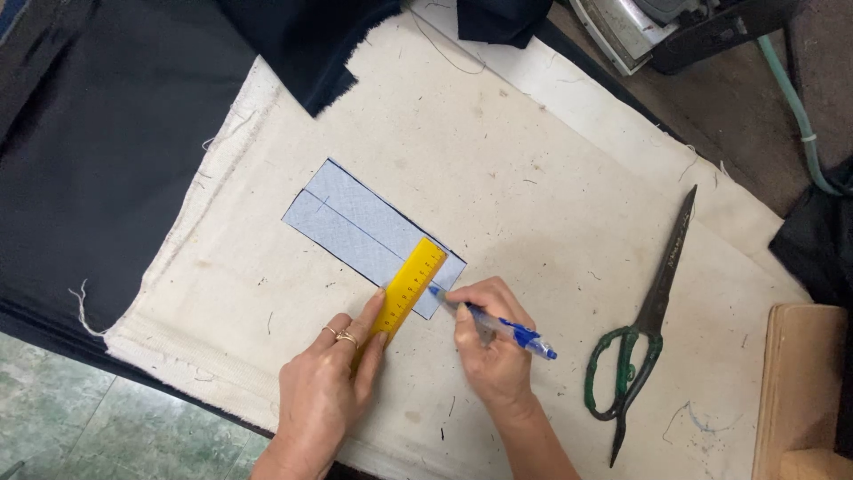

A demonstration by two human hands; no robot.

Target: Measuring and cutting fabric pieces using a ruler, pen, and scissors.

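Observation:
A pale blue rectangular fabric piece (355, 227) with a dark edge lies on a cream canvas cloth (533, 178). A short yellow ruler (409, 286) rests across its near right end. My left hand (324, 387), with rings on one finger, presses the ruler down with its fingertips. My right hand (489, 342) holds a blue pen (498, 326), its tip touching the fabric piece beside the ruler's right edge.
Large scissors (644, 333) with green handles lie on the canvas to the right. Dark navy fabric (107, 133) covers the left and top. An iron (631, 27) sits at the top right, a wooden block (800, 391) at the right edge.

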